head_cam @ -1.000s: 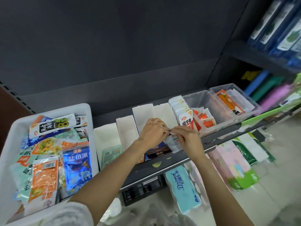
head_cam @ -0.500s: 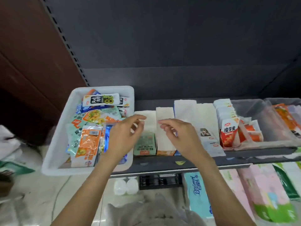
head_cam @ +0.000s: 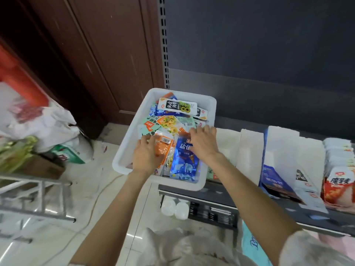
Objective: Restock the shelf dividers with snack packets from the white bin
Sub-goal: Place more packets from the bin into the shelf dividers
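The white bin [head_cam: 123, 154] sits at the shelf's left end, filled with several mixed snack packets. My left hand [head_cam: 146, 156] lies on an orange packet [head_cam: 164, 145] at the front left of the pile, fingers curled over its upper left corner. My right hand [head_cam: 203, 143] is spread over the pile, palm across the top of a blue packet [head_cam: 184, 166], fingertips touching the packets behind it. White paper dividers [head_cam: 249, 150] stand in a row on the shelf [head_cam: 221, 196] to the right of the bin, some with packets at their front.
Red and white packets [head_cam: 338, 185] stand in a row at the far right of the shelf. A dark back panel rises behind it. On the floor to the left are white bags [head_cam: 48, 123], a cardboard box [head_cam: 40, 166] and a metal rack [head_cam: 34, 191].
My view has swung left. Both hands have left the dividers and moved left into the white bin, onto the packets.
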The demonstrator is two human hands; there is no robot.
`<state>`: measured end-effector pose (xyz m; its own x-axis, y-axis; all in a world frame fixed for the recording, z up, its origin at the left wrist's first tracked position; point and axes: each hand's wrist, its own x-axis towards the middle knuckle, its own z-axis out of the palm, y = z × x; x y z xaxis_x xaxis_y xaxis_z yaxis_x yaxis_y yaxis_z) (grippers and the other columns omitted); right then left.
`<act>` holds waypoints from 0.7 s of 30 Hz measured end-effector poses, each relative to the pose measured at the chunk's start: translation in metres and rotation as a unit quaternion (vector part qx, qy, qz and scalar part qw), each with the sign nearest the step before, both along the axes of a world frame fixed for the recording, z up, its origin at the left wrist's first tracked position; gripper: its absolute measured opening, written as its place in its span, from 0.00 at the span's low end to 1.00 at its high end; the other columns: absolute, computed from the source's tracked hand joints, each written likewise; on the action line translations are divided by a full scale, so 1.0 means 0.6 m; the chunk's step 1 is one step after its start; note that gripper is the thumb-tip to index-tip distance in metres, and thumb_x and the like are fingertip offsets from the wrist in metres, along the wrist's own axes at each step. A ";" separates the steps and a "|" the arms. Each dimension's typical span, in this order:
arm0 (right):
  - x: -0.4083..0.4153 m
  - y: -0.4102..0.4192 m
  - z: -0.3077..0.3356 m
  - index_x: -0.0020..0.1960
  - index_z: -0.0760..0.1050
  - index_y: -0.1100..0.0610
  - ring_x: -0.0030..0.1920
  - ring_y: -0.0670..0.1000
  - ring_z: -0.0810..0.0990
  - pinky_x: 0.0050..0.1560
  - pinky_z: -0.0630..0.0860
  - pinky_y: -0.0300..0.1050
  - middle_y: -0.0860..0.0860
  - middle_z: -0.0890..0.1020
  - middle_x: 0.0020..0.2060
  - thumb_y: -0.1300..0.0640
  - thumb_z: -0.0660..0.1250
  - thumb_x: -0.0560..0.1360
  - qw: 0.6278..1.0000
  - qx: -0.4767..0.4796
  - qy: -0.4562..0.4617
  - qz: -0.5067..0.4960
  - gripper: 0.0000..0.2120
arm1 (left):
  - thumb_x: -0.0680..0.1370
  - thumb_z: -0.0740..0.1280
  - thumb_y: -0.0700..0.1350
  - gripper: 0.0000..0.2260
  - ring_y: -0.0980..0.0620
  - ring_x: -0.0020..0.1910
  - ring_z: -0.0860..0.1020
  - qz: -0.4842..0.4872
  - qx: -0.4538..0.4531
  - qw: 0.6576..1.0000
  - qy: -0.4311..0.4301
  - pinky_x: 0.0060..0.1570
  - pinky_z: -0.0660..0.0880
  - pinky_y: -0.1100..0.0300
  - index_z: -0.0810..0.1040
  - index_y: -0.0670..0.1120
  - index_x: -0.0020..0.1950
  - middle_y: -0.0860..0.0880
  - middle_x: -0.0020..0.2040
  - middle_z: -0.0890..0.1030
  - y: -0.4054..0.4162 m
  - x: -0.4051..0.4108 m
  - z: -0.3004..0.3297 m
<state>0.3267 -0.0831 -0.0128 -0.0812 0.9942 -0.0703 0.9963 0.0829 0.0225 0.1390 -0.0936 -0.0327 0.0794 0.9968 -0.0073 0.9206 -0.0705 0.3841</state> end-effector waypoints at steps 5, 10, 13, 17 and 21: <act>0.029 -0.019 0.049 0.51 0.78 0.54 0.48 0.52 0.77 0.43 0.68 0.43 0.51 0.80 0.48 0.52 0.68 0.75 0.974 0.018 0.228 0.001 0.08 | 0.72 0.72 0.50 0.26 0.48 0.58 0.74 -0.098 -0.006 0.982 -0.159 0.56 0.71 0.55 0.70 0.47 0.67 0.47 0.59 0.77 0.000 0.040 0.019; 0.100 -0.086 0.113 0.46 0.77 0.55 0.38 0.48 0.77 0.34 0.69 0.42 0.47 0.80 0.38 0.50 0.66 0.76 0.936 0.127 0.327 -0.039 0.08 | 0.76 0.69 0.46 0.11 0.52 0.46 0.79 -0.169 0.001 0.958 -0.230 0.41 0.75 0.60 0.77 0.46 0.57 0.51 0.48 0.82 0.002 0.097 0.076; 0.163 -0.155 0.133 0.47 0.77 0.58 0.37 0.47 0.79 0.36 0.74 0.40 0.47 0.81 0.37 0.54 0.65 0.78 0.913 0.220 0.338 -0.060 0.07 | 0.74 0.69 0.46 0.10 0.52 0.44 0.78 -0.244 0.088 0.933 -0.251 0.43 0.76 0.56 0.80 0.45 0.53 0.49 0.47 0.82 0.005 0.164 0.114; 0.231 -0.251 0.142 0.53 0.78 0.58 0.40 0.42 0.77 0.39 0.69 0.25 0.44 0.79 0.41 0.54 0.62 0.79 0.882 0.299 0.326 -0.161 0.10 | 0.74 0.68 0.47 0.09 0.51 0.46 0.78 -0.361 0.103 0.888 -0.265 0.44 0.75 0.55 0.82 0.46 0.51 0.51 0.46 0.82 -0.012 0.278 0.148; 0.268 -0.314 0.140 0.58 0.76 0.61 0.42 0.38 0.73 0.39 0.66 0.21 0.53 0.83 0.47 0.53 0.59 0.79 0.875 0.331 0.267 -0.232 0.14 | 0.75 0.70 0.44 0.08 0.52 0.49 0.78 -0.398 0.071 0.863 -0.302 0.45 0.76 0.57 0.82 0.45 0.52 0.50 0.49 0.83 -0.043 0.364 0.134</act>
<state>0.4875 -0.2712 0.0709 0.4960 0.7369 0.4592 0.8030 -0.1880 -0.5656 0.3572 -0.1195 0.0478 0.6856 0.6124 0.3936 0.1933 -0.6745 0.7125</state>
